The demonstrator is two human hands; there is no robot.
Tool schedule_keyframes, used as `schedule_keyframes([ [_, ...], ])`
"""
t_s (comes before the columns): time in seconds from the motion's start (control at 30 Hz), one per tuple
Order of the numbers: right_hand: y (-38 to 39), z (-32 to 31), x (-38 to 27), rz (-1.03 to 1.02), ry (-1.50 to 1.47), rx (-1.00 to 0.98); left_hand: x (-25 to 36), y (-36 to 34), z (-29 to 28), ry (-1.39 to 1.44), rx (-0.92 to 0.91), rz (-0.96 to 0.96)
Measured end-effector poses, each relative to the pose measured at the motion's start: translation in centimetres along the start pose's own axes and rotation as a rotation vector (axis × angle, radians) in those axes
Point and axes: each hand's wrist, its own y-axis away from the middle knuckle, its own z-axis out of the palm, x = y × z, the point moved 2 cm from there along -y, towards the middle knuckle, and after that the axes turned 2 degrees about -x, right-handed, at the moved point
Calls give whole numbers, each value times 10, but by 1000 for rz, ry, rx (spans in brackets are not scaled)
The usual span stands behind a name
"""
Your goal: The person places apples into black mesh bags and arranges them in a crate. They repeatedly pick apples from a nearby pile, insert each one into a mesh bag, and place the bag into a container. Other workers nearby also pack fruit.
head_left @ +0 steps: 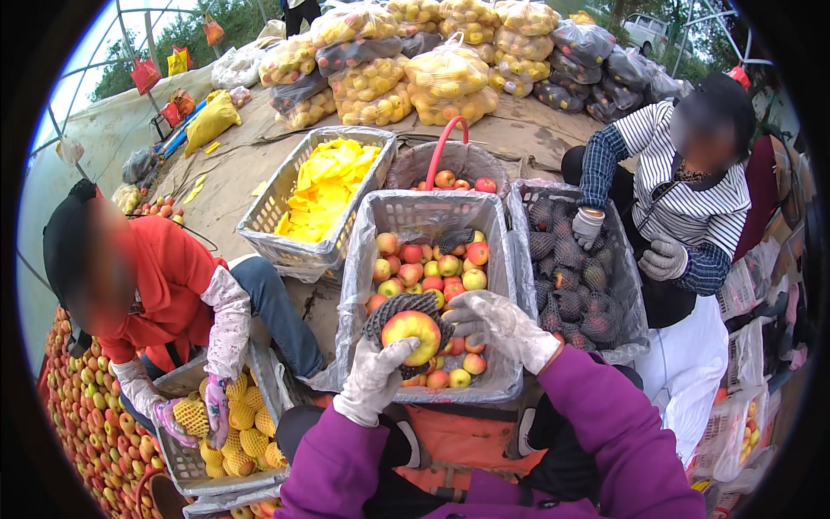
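In my left hand (376, 374), gloved in white, a red and yellow apple (410, 332) is gripped over the middle crate. A black foam net (386, 313) lies behind and around the apple, whose front is bare. My right hand (506, 327), also gloved, is just right of it with fingers stretched out and apart; whether the fingertips touch the net I cannot tell. Below both hands stands a grey crate (356, 298) lined with clear plastic, with many loose red and yellow apples (432, 272) in it. Another piece of black net (456, 240) lies on those apples.
A crate of black-netted apples (571, 278) stands to the right by a person in stripes (692, 190). At left, a person in red (169, 277) handles a yellow-netted apple (191, 417). Yellow nets (328, 186) fill another crate. Behind are a red-handled basket (411, 160) and stacked bags (367, 82).
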Motion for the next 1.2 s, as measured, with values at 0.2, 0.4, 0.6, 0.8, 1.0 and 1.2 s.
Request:
schedule_keyframes([
  [0.2, 22, 46, 1, -534, 955, -361, -26, 5, -2, 247, -172, -159],
  [0.4, 20, 45, 23, -33, -373, -531, -26, 9, -1, 277, -203, -219],
  [0.6, 23, 51, 25, 177, -851, -606, -20, 11, -5, 289, -278, -242],
  [0.8, 11, 32, 28, 57, -696, -310, -13, 8, -3, 117, -239, -209],
  [1.0, 22, 28, 0, -522, 338, 178, -26, -3, -14, -327, 101, -42],
  [1.2, 45, 74, 1, -938, 1075, 0, -54, -4, -32, -156, 55, 105],
])
